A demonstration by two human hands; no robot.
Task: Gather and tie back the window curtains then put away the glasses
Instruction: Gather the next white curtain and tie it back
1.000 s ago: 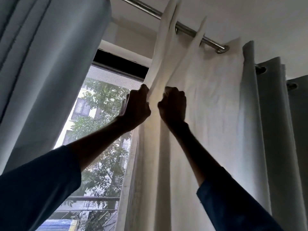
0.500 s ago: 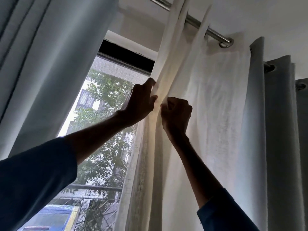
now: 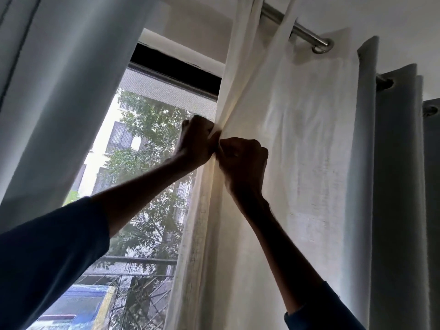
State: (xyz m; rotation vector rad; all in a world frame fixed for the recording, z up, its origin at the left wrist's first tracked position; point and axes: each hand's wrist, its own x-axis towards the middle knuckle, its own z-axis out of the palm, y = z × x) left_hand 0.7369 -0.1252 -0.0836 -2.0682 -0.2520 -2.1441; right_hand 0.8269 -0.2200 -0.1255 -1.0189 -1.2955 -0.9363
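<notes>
Head view, looking up. Both hands work well below the curtain rod point(image 3: 302, 32), about under its left visible stretch. I read the left hand point(image 3: 195, 141) as gripping: its fingers curl round the leading edge of the cream sheer curtain point(image 3: 297, 139). The right hand point(image 3: 242, 160), touching it on the side nearer the rod's end ring point(image 3: 321, 47), is a fist pinching a fold of the same cloth. My judgement is that the hands meet like this to pleat the edge onto the next fold, so the sheer bunches toward the rod's end and off the window point(image 3: 147, 144). The cloth pulls into tight creases from the rod down to the knuckles, so there is tension in it. The sheer hangs from the rod, partly gathered and not yet tied, and I see no tie-back anywhere. A grey eyelet curtain point(image 3: 400, 186) hangs beyond the rod's end ring, already stacked in folds. Another grey curtain point(image 3: 59, 91) hangs far out on the opposite side of the rod. Dark blue sleeves point(image 3: 47, 258) come in low under the rod. Glasses are not in view, so that step is untouched. Risk, I judge: thin cloth slips from a pinch, or a hard tug strains the rod.
</notes>
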